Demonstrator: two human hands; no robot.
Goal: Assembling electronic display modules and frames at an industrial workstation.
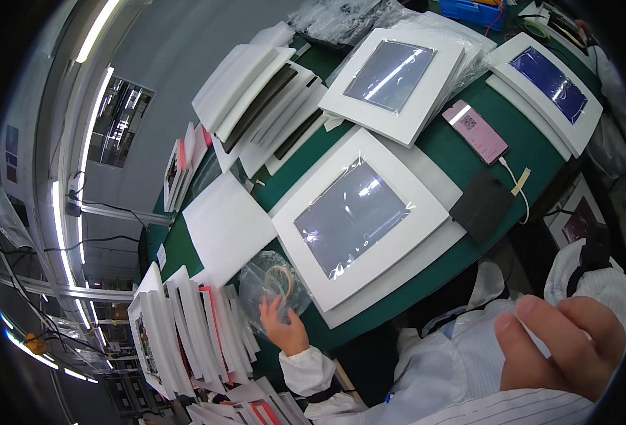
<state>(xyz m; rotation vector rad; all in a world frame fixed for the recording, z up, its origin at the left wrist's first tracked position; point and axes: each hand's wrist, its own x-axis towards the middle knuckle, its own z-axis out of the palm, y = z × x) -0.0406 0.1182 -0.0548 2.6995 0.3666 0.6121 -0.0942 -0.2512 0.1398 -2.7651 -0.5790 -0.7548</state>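
Note:
My left hand [285, 331] is at the near left edge of the green table, fingers apart, against a clear plastic bag [255, 278]. A tan tape ring [289, 275] lies at the bag, just beyond my fingertips; no grip on it shows. My right hand [564, 347] is raised close to the camera at the lower right, its fingers bent and apart, with nothing visible in them. Between and beyond the hands, a white-framed panel with a grey, film-covered screen [352, 216] lies on white foam sheets [437, 177].
Another grey-screened panel [391, 74] lies on a stack behind; a blue-screened one [550, 83] is far right. A pink phone [476, 132] with a white cable [524, 185] lies near a black pad [481, 205]. Panels stand in rows [192, 333] at left, near a white foam sheet [228, 227].

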